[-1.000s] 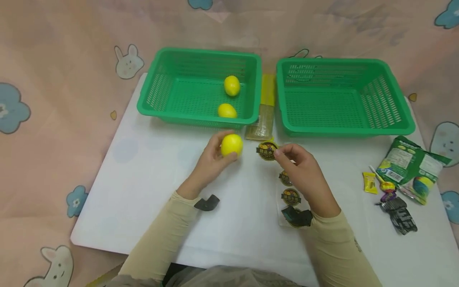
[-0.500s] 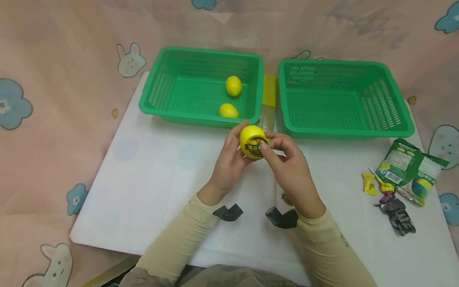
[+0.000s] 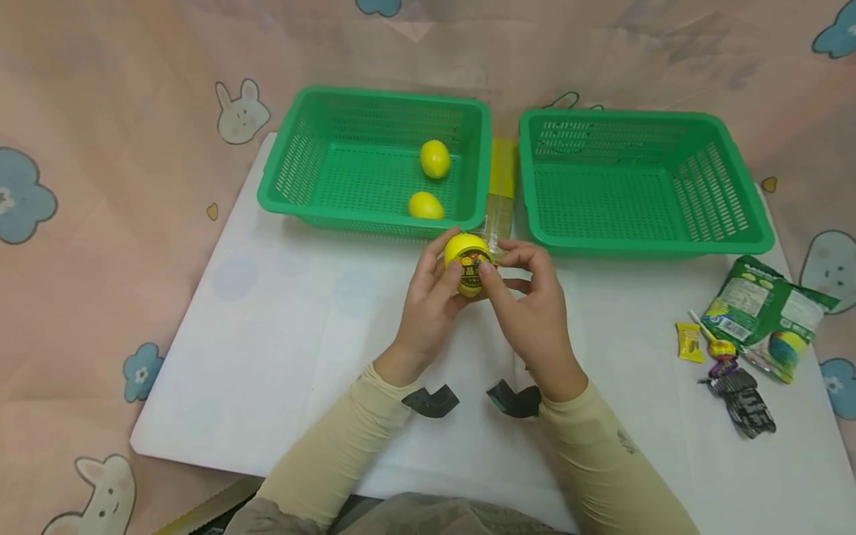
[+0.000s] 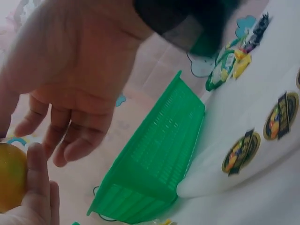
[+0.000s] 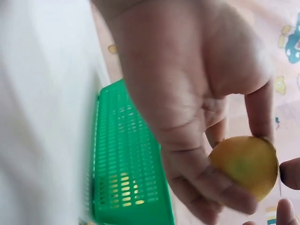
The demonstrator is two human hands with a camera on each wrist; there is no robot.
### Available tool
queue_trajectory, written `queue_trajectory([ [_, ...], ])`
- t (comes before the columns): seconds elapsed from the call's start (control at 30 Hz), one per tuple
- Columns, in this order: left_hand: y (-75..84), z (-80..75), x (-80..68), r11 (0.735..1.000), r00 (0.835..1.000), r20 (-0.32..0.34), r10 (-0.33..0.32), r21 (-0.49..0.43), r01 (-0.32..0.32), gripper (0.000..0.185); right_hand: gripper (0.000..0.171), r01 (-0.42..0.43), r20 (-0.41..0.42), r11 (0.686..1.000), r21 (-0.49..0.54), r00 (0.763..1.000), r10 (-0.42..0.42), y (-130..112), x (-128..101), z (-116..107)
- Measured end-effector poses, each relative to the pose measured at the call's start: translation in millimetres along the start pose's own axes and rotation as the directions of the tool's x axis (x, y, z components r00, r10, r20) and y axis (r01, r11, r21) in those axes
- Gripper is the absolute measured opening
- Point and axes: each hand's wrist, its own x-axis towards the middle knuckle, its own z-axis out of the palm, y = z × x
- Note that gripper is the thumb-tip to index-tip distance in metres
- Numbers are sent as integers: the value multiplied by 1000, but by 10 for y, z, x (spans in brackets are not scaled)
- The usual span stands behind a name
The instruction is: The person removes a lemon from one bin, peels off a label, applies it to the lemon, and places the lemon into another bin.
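In the head view my left hand grips a yellow lemon at the middle of the table, in front of the left basket. A round black-and-gold fruit sticker lies on the lemon's near side. My right hand presses its thumb on that sticker, and its other fingers are bent loosely at the lemon's right side. In the right wrist view the left fingers wrap the lemon, and a thin sticker edge shows beside the right thumb. More stickers lie on a clear sheet, mostly hidden under the right arm in the head view.
A green basket with two lemons stands back left, another green basket back right. A yellow-and-clear strip lies between them. Right side: a green snack bag, yellow packet, lollipop and black wrapper.
The left hand brought the lemon rightward and up to the right hand. The sticker, pinched apart in the right fingers a second ago, now lies against the lemon under the right thumb.
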Motion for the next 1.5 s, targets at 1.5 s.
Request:
queue_trajectory([
  [1.5,32,-86,-10,993,993,-21,-119,-20,119,72,89,487,262,782,-390,872,-412,423,154,74],
])
